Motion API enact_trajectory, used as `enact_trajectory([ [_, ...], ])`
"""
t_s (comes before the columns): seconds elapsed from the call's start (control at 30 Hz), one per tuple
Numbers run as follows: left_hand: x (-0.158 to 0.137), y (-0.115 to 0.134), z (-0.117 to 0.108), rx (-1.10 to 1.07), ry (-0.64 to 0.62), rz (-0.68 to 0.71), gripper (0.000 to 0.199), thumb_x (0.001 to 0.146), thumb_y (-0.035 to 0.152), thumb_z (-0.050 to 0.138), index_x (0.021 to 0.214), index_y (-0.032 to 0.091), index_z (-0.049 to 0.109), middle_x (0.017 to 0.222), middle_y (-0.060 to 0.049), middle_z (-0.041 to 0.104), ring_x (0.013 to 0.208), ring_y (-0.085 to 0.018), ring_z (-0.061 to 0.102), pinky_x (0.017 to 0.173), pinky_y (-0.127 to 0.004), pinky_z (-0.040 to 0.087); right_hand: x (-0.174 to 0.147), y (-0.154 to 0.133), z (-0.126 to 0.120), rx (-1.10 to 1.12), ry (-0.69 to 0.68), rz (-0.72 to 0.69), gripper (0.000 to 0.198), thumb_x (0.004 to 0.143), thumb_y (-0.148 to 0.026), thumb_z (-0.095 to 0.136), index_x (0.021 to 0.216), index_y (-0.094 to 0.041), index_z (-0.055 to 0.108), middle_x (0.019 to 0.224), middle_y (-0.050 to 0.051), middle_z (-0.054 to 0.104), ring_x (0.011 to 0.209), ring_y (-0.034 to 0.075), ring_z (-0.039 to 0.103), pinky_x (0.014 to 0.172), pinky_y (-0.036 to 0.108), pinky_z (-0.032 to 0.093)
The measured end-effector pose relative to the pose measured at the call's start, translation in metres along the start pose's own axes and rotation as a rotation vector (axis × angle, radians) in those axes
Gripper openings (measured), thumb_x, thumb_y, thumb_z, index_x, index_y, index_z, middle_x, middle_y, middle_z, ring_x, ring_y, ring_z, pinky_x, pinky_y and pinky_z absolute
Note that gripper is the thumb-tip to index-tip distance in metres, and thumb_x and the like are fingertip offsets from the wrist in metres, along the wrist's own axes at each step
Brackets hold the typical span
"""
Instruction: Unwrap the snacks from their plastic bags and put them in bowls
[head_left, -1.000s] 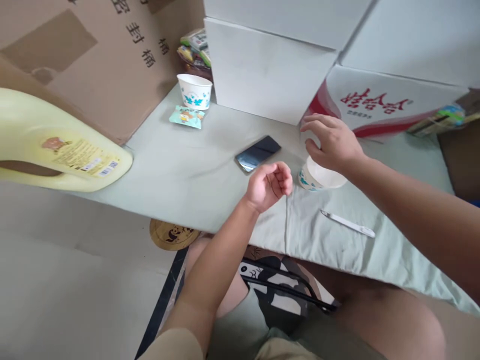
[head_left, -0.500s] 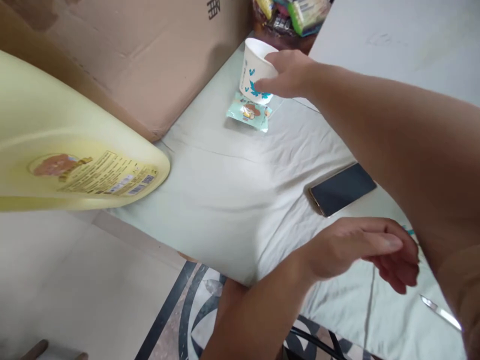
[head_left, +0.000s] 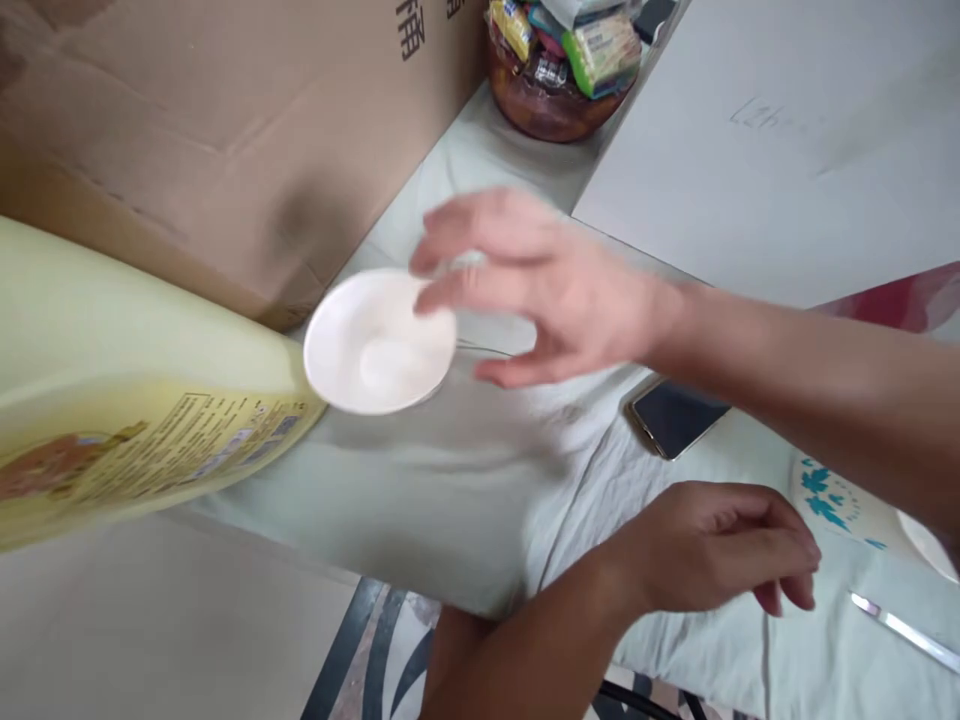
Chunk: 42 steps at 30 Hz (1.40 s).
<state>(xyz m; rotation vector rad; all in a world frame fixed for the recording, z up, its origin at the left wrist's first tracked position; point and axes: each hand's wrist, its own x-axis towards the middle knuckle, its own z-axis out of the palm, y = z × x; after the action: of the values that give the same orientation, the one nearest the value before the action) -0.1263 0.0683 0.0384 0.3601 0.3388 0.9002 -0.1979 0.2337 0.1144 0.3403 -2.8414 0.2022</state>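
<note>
A white paper cup (head_left: 352, 345) stands mouth toward me on the pale cloth, beside a large yellow jug (head_left: 150, 420). My right hand (head_left: 547, 290) reaches over the cup's right rim, blurred, its fingers and thumb spread apart. Its fingertips overlap the rim, but I cannot tell whether they touch it. Lower down, my left hand (head_left: 727, 550) hovers above the cloth with loosely bent fingers, and nothing shows in it. Near it are a second paper cup (head_left: 832, 505) with teal leaves, lying on its side partly behind my right forearm, and a silver blade-like tool (head_left: 904, 630).
A dark phone (head_left: 679, 415) lies on the cloth below my right wrist. A cardboard box (head_left: 210, 130) stands at the back left. A brown bowl (head_left: 555, 115) of wrapped snacks sits at the back, beside a large white panel (head_left: 787, 150).
The paper cup has come nearer and to the left, and my right hand's grasp on it has opened. The mint-green packet is out of sight. The left hand has barely moved.
</note>
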Motion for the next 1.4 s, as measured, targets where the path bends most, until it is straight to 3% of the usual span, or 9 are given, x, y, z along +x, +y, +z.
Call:
enact_trajectory([
  [0.07, -0.002, 0.001, -0.001, 0.045, 0.023, -0.037, 0.027, 0.078, 0.035, 0.078, 0.074, 0.016, 0.059, 0.066, 0.002, 0.059, 0.063, -0.009, 0.055, 0.063, -0.024, 0.046, 0.017, 0.034, 0.01, -0.03, 0.126, 0.175, 0.038, 0.099, -0.041, 0.045, 0.128, -0.021, 0.059, 0.135, 0.006, 0.063, 0.129, 0.02, 0.055, 0.115, 0.038, 0.045],
  [0.13, -0.005, 0.005, -0.002, 0.103, 0.056, -0.062, 0.02, 0.082, 0.028, 0.072, 0.075, 0.016, 0.058, 0.066, 0.002, 0.059, 0.061, -0.009, 0.054, 0.064, -0.024, 0.046, 0.029, 0.076, 0.02, -0.151, 0.156, 0.609, 0.04, 0.09, -0.018, 0.049, 0.129, -0.014, 0.055, 0.134, 0.011, 0.062, 0.127, 0.021, 0.056, 0.111, 0.038, 0.048],
  [0.23, -0.008, 0.012, -0.003, 0.189, 0.122, -0.04, 0.018, 0.085, 0.027, 0.068, 0.075, 0.016, 0.057, 0.067, 0.003, 0.057, 0.062, -0.009, 0.052, 0.065, -0.024, 0.043, 0.036, 0.132, 0.033, -0.294, -0.028, 1.103, 0.061, 0.083, -0.014, 0.056, 0.144, -0.017, 0.046, 0.156, 0.012, 0.047, 0.143, 0.025, 0.046, 0.121, 0.045, 0.041],
  [0.33, -0.011, 0.017, -0.002, 0.287, 0.172, -0.016, 0.02, 0.085, 0.027, 0.068, 0.074, 0.016, 0.057, 0.072, 0.003, 0.057, 0.072, -0.01, 0.052, 0.075, -0.026, 0.045, 0.035, 0.162, 0.043, -0.367, -0.142, 1.284, 0.076, 0.08, -0.02, 0.061, 0.152, -0.022, 0.038, 0.16, 0.012, 0.045, 0.148, 0.029, 0.043, 0.126, 0.053, 0.034],
  [0.5, -0.011, 0.014, 0.0, 0.462, 0.233, -0.08, 0.022, 0.082, 0.038, 0.068, 0.075, 0.018, 0.06, 0.081, 0.002, 0.063, 0.084, -0.015, 0.057, 0.089, -0.032, 0.05, 0.036, 0.156, 0.046, -0.379, -0.107, 1.276, 0.068, 0.082, -0.036, 0.06, 0.148, -0.028, 0.047, 0.157, 0.01, 0.05, 0.141, 0.03, 0.05, 0.121, 0.051, 0.04],
  [0.73, -0.005, 0.004, 0.0, 0.535, 0.268, -0.069, 0.023, 0.082, 0.044, 0.062, 0.078, 0.021, 0.059, 0.079, -0.001, 0.064, 0.08, -0.017, 0.056, 0.089, -0.036, 0.053, 0.038, 0.086, 0.04, -0.275, -0.086, 1.098, 0.041, 0.102, -0.044, 0.037, 0.11, -0.021, 0.069, 0.124, 0.015, 0.068, 0.106, 0.03, 0.065, 0.091, 0.049, 0.054],
  [0.97, -0.003, 0.004, 0.013, 0.609, 0.313, -0.079, 0.02, 0.081, 0.041, 0.058, 0.075, 0.022, 0.055, 0.078, -0.001, 0.064, 0.078, -0.018, 0.054, 0.087, -0.037, 0.049, 0.015, 0.006, 0.027, -0.266, -0.208, 0.887, 0.016, 0.093, -0.023, 0.053, 0.095, -0.022, 0.068, 0.109, 0.01, 0.071, 0.088, 0.026, 0.065, 0.066, 0.036, 0.042],
  [1.13, 0.002, -0.002, 0.016, 0.63, 0.321, -0.08, 0.022, 0.083, 0.042, 0.057, 0.075, 0.021, 0.056, 0.079, 0.0, 0.063, 0.076, -0.016, 0.053, 0.074, -0.03, 0.045, 0.013, -0.039, -0.019, -0.237, -0.202, 0.892, 0.017, 0.098, -0.023, 0.045, 0.094, -0.023, 0.062, 0.091, 0.006, 0.066, 0.081, 0.024, 0.057, 0.067, 0.035, 0.035],
  [1.4, 0.007, -0.001, 0.015, 0.651, 0.312, -0.051, 0.018, 0.086, 0.033, 0.054, 0.073, 0.02, 0.053, 0.075, 0.003, 0.059, 0.07, -0.011, 0.051, 0.062, -0.025, 0.036, 0.02, -0.009, -0.064, 0.314, 0.555, 1.222, 0.027, 0.077, -0.002, 0.051, 0.063, -0.021, 0.039, 0.064, -0.004, 0.028, 0.062, 0.01, 0.026, 0.059, 0.029, 0.024],
])
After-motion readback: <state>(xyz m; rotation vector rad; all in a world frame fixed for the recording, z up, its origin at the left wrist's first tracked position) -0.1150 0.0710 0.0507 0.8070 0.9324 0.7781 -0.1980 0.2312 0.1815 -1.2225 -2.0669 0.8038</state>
